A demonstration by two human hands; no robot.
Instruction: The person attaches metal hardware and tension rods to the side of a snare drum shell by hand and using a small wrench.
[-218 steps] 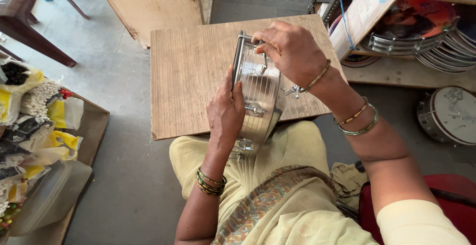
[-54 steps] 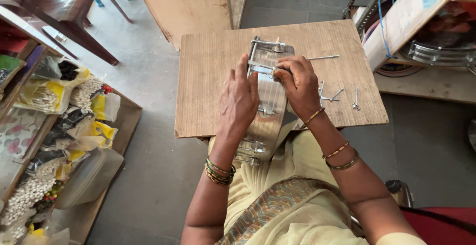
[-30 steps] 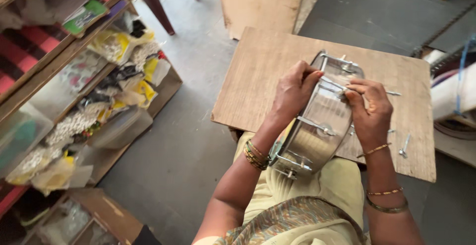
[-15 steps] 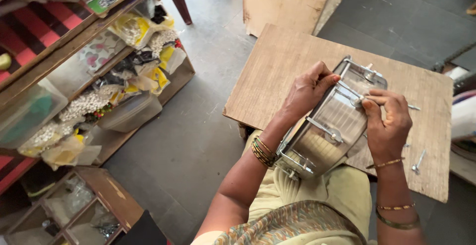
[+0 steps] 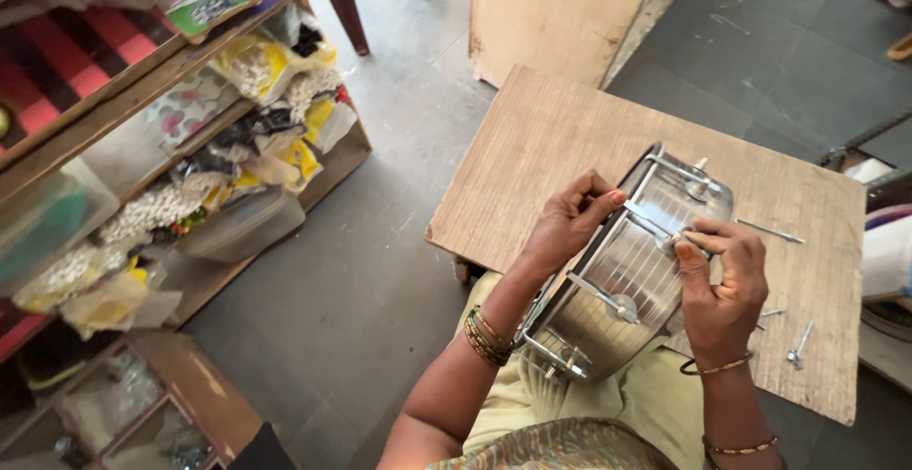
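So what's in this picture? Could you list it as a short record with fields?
Setting: workshop floor, seen from above
Left hand: grips the rim of a metal drum shell
Right hand: fingers on a tension rod on the shell's side
Shell: tilted on its edge, resting on the lap
Board: wooden, holds loose bolts
Shelves: on the left, with bagged small parts

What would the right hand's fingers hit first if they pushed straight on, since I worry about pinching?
The right hand points up-left; its fingertips already touch a tension rod on the metal drum shell.
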